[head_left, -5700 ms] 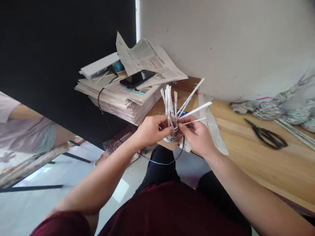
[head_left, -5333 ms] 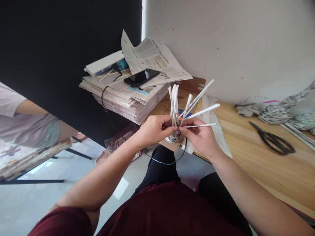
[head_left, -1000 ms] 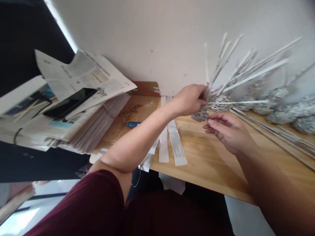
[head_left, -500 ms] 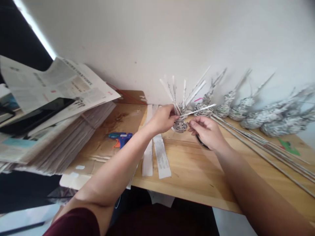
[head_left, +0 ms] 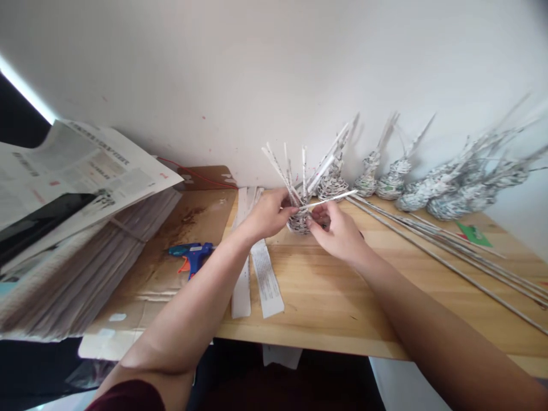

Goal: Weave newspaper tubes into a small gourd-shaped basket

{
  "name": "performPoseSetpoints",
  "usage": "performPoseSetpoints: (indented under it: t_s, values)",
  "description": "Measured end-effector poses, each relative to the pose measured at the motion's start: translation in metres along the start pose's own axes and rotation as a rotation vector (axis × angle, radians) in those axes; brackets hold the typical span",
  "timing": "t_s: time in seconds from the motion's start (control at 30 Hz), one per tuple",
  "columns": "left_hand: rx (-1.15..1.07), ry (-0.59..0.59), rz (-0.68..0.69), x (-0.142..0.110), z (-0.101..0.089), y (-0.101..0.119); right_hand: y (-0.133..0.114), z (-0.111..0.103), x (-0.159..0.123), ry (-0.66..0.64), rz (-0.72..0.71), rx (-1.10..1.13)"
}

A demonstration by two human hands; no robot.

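A small round basket woven from rolled newspaper (head_left: 298, 225) stands on the table, with several paper spokes (head_left: 304, 168) sticking up from its rim. My left hand (head_left: 269, 214) is closed on the basket's left rim, its thumb at the front. On the opposite side, my right hand (head_left: 336, 228) pinches the basket's wall between thumb and fingers. One paper tube (head_left: 336, 198) juts out to the right above my right hand. Behind that hand a dark object is almost wholly hidden.
Several long paper tubes (head_left: 454, 245) lie across the table's right. Woven paper pieces with tall necks (head_left: 394, 177) line the wall. Left of me are a blue glue gun (head_left: 194, 257), paper strips (head_left: 268, 279) and a stack of newspapers (head_left: 98, 257). A green scrap (head_left: 474, 234) lies far right.
My right hand has moved in from beside the basket and now grips its wall. My left hand stays on the rim. The camera view has turned a little to the right.
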State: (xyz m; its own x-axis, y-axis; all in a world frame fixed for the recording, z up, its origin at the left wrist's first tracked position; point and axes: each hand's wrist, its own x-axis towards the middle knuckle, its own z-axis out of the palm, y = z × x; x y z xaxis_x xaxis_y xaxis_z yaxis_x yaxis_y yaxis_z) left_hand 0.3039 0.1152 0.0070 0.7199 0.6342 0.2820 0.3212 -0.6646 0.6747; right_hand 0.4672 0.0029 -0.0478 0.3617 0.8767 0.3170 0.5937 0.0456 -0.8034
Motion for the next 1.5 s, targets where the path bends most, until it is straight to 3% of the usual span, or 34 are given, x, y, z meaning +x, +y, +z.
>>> performPoseSetpoints:
  t_s: [0.23, 0.43, 0.63, 0.93, 1.13, 1.3, 1.5]
  values:
    - [0.149, -0.043, -0.035, 0.01, -0.002, 0.005, 0.006, -0.009, 0.006, -0.185, 0.083, -0.128]
    - [0.106, 0.033, -0.024, 0.018, 0.017, 0.011, 0.008, -0.016, 0.011, -0.15, 0.037, -0.328]
    - [-0.049, 0.113, 0.001, 0.009, 0.034, -0.011, 0.022, -0.018, 0.018, -0.051, 0.013, -0.413]
    - [-0.132, 0.109, -0.05, -0.004, 0.018, -0.032, 0.008, -0.012, 0.006, 0.055, -0.186, -0.217]
    - [-0.157, 0.092, -0.064, -0.005, 0.011, -0.028, 0.001, -0.01, 0.005, 0.087, -0.121, -0.067]
    - [-0.198, -0.015, 0.03, -0.001, 0.008, -0.011, 0.001, -0.01, 0.01, 0.088, -0.062, 0.197]
    - [-0.214, 0.021, 0.002, -0.002, 0.015, -0.007, 0.0, -0.009, 0.012, 0.054, -0.095, 0.342]
